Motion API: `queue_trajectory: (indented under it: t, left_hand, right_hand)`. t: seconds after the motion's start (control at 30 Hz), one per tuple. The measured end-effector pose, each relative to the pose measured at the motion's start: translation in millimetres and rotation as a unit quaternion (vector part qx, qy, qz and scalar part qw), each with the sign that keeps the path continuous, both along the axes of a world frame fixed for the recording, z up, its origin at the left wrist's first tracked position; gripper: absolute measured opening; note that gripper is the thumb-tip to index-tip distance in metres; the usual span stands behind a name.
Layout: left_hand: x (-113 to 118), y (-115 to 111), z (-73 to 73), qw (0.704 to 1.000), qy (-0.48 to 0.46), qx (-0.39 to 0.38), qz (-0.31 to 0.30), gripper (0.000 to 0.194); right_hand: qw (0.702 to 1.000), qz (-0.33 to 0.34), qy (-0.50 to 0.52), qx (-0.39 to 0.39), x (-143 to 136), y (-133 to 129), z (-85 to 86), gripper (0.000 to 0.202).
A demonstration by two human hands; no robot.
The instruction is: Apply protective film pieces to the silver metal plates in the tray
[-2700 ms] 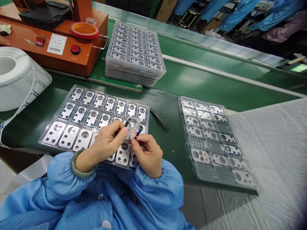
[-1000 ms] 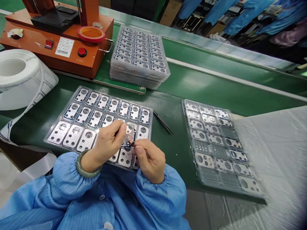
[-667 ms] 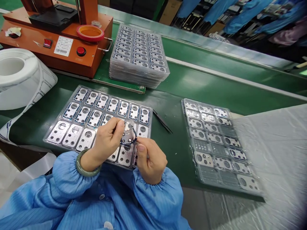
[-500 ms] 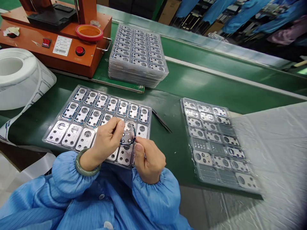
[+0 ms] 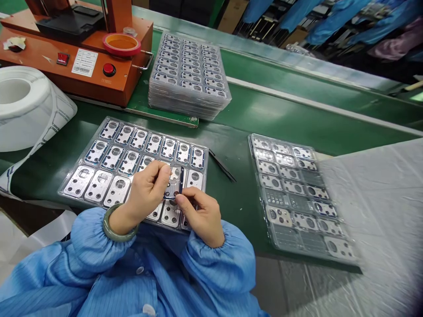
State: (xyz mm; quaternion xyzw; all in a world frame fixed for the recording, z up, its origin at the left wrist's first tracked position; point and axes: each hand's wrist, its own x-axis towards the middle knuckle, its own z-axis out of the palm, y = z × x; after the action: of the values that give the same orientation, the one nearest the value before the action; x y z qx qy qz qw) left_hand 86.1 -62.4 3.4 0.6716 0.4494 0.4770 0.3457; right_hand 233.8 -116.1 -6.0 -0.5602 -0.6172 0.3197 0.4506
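Observation:
My left hand (image 5: 147, 191) is closed, pinching the left side of a small silver metal plate (image 5: 174, 187) with round holes and a dark blue strip along its edge. At the plate's lower right corner, the thumb and forefinger of my right hand (image 5: 204, 215) are pressed together on the blue edge. Both hands are above a clear plastic tray (image 5: 206, 174) filled with similar metal plates. Those in the back rows carry blue outlines; several front ones are bare silver. Black tweezers (image 5: 223, 166) lie just right of this tray.
A second clear tray (image 5: 280, 240), partly filled with plates, lies to the right beside a plastic-covered surface (image 5: 380, 198). Stacked trays (image 5: 190, 99) stand behind. At the left are an orange machine (image 5: 127, 83) bearing a red tape roll (image 5: 122, 52), and a white liner roll (image 5: 39, 92).
My right hand has shifted slightly left and up, its fingers now against the plate's corner. Along the plate's right side, the blue strip, bowed outward before, now looks straight. My left hand stays nearly still.

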Motion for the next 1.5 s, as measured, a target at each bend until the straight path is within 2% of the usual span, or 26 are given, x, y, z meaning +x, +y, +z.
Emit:
queue_trajectory:
  t: [0.2, 0.37, 0.57, 0.7, 1.0, 1.27, 1.5]
  left_hand:
    - [-0.6, -1.2, -0.2, 0.999, -0.006, -0.019, -0.036, 0.018]
    - [-0.8, -1.5, 0.2, 0.996, -0.014, -0.054, -0.067, 0.022]
    - [1.0, -1.1, 3.0, 0.994, 0.001, -0.050, -0.094, 0.021]
    - [0.6, -0.3, 4.2, 0.993, 0.009, -0.051, -0.103, 0.022]
    - [-0.5, -2.6, -0.8, 0.986, 0.021, -0.048, -0.156, 0.021]
    - [-0.3, -2.1, 2.8, 0.982, 0.052, -0.043, -0.175, 0.023]
    - [0.5, -2.7, 1.0, 0.975, 0.069, -0.056, -0.203, 0.023]
  right_hand:
    - [0.996, 0.026, 0.064, -0.058, 4.2, -2.3, -4.9, 0.025]
    - [0.995, 0.012, 0.077, -0.054, 5.8, -2.0, -5.5, 0.027]
    - [0.996, -0.001, 0.068, -0.058, 5.5, -2.0, -6.6, 0.026]
    - [0.994, 0.002, 0.097, -0.053, 5.5, -2.1, -6.4, 0.026]
    - [0.994, -0.006, 0.101, -0.047, 5.7, -4.0, -5.2, 0.028]
    - [0.988, -0.037, 0.143, -0.040, 4.8, -4.6, -7.2, 0.027]
    - [0.994, -0.057, 0.098, -0.008, 6.6, -6.1, -9.1, 0.033]
